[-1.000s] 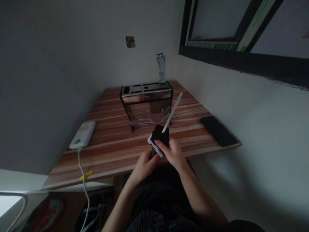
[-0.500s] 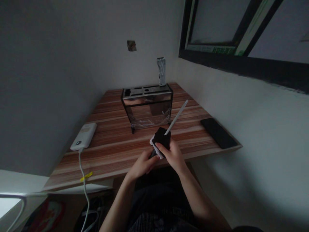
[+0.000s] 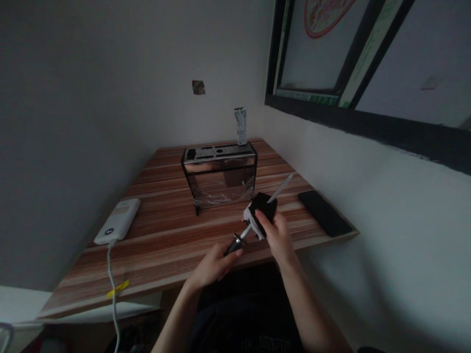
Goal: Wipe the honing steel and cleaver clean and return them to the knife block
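My left hand (image 3: 218,263) is closed round the dark handle of a sharpening steel (image 3: 281,187), a thin pale rod with a metal collar. The steel slants up and away to the right over the table's front. Farther up it, my right hand (image 3: 278,234) pinches a folded black cloth (image 3: 265,206) with a white layer (image 3: 250,217) around the rod. The rod's tip sticks out past the cloth, and a short bare stretch shows between the cloth and the collar. The rod inside the cloth is hidden.
Beyond my hands stands a slotted knife block (image 3: 221,182) with a clear front; a grey wrapped piece (image 3: 241,127) rises behind its right end. A white power bank (image 3: 118,220) with a cable lies left, a black phone (image 3: 324,212) right. Walls flank the wooden table (image 3: 165,230).
My right hand has slid the cloth up the rod, away from my left hand, baring the collar and lower rod. The camera view has tilted up somewhat.
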### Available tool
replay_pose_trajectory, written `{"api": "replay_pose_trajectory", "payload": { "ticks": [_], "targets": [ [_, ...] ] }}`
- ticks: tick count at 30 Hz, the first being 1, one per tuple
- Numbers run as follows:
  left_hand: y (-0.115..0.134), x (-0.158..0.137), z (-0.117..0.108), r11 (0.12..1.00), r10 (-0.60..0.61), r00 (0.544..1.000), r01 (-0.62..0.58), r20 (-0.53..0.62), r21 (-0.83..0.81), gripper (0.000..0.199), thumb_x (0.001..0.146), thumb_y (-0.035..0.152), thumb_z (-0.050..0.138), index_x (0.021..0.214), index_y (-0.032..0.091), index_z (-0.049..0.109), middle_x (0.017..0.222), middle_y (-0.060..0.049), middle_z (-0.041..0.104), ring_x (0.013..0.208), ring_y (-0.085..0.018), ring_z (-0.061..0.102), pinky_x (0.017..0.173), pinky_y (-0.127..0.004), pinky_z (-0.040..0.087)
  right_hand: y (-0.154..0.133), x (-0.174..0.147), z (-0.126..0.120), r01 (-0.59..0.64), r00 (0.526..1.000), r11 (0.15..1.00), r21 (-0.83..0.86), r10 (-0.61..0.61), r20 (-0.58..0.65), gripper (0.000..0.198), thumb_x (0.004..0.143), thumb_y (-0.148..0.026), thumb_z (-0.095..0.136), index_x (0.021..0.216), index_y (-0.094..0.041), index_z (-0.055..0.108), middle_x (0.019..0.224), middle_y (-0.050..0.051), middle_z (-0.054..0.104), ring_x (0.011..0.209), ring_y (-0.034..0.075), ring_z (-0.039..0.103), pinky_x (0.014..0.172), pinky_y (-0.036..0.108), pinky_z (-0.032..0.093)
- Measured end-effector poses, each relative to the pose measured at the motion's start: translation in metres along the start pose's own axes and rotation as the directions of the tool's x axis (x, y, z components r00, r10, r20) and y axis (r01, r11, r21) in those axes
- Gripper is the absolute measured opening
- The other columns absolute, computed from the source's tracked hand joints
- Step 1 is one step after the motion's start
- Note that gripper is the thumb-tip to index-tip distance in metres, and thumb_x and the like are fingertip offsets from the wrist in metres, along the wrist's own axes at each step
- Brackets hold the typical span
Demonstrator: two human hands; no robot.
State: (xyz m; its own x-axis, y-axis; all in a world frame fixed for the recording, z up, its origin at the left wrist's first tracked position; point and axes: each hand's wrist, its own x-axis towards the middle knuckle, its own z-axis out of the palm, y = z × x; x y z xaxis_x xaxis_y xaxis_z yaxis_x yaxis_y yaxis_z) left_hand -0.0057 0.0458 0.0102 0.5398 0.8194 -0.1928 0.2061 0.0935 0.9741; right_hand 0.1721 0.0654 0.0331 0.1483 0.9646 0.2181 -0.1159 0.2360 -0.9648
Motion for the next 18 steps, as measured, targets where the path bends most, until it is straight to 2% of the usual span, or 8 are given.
{"api": "replay_pose_trajectory", "payload": {
  "ticks": [5,10,15,18],
  "targets": [
    [0.0,0.001,0.0,1.0,-0.01,1.0,0.01,0.006,0.022,0.041,0.081,0.056,0.054,0.083,0.015,0.052,0.047,0.011,0.034,0.034,-0.003,0.027,0.033,-0.016,0.02,-0.007,0.021,-0.014,0.096,0.992,0.995,0.038,-0.093,-0.085,0.031,0.081,-0.046,0.061,0.085,-0.016,0.067,0.066,0.004,0.069,0.048,0.013,0.057,0.039,0.021,0.043],
    [-0.007,0.002,-0.001,0.999,-0.029,0.999,0.029,0.026,0.023,0.043,0.082,0.058,0.052,0.088,0.015,0.05,0.048,0.011,0.032,0.036,-0.003,0.025,0.033,-0.016,0.02,-0.021,0.043,-0.028,0.176,0.974,0.984,0.031,-0.169,-0.15,0.032,0.08,-0.048,0.061,0.083,-0.017,0.068,0.066,0.003,0.069,0.045,0.013,0.056,0.041,0.023,0.044],
    [-0.01,0.003,0.0,0.998,-0.033,0.999,0.032,0.022,0.053,0.043,0.081,0.058,0.053,0.085,0.015,0.05,0.051,0.01,0.032,0.038,-0.003,0.026,0.034,-0.016,0.018,-0.032,0.058,-0.04,0.244,0.944,0.967,0.066,-0.222,-0.243,0.032,0.08,-0.047,0.06,0.084,-0.016,0.067,0.073,0.005,0.071,0.062,0.017,0.066,0.051,0.024,0.049],
    [-0.009,0.003,0.0,0.998,-0.029,0.999,0.028,0.021,0.059,0.042,0.081,0.057,0.054,0.086,0.015,0.05,0.052,0.01,0.033,0.039,-0.003,0.027,0.034,-0.016,0.019,-0.033,0.062,-0.04,0.272,0.933,0.957,0.099,-0.237,-0.271,0.029,0.081,-0.045,0.059,0.083,-0.016,0.066,0.07,0.003,0.07,0.061,0.017,0.066,0.055,0.026,0.052]
  ]
}}
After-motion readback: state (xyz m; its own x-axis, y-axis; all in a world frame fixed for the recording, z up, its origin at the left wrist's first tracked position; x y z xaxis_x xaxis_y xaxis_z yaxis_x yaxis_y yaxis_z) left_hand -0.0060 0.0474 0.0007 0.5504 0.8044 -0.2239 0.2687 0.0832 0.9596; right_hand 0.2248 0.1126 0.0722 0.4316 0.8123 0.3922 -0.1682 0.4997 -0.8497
